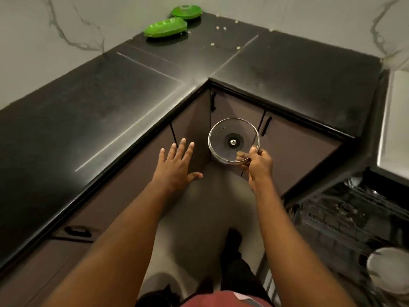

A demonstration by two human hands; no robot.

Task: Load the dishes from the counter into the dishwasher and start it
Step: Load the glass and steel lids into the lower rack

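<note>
A black, L-shaped polished stone tabletop fills most of the view and wraps round an inside corner, backed by a white wall with grey marble veining. Below its edge run brown cabinet doors with slim black handles, and a pale grey floor lies between them.

At lower right an open dishwasher shows a dark wire rack. A round white dish stands in the rack's near end, blurred at the frame edge.

Both bare arms reach forward from the bottom of the view. The left hand is palm down with its fingers spread wide, holding nothing, in the air in front of the left cabinet doors. The right hand pinches the near right rim of a round clear glass lid with a metal rim. Its thumb lies on the edge and its fingers show through the glass beneath.

The lid is off the tabletop, held in front of the cabinet corner over the floor, to the left of the dishwasher. The bolt at its centre faces the camera.

Two stacks of bright green plastic plates sit well apart from the hands at the far end of the tabletop by the wall, the nearer stack just beside the farther one. A few pale crumbs are scattered to their right.
</note>
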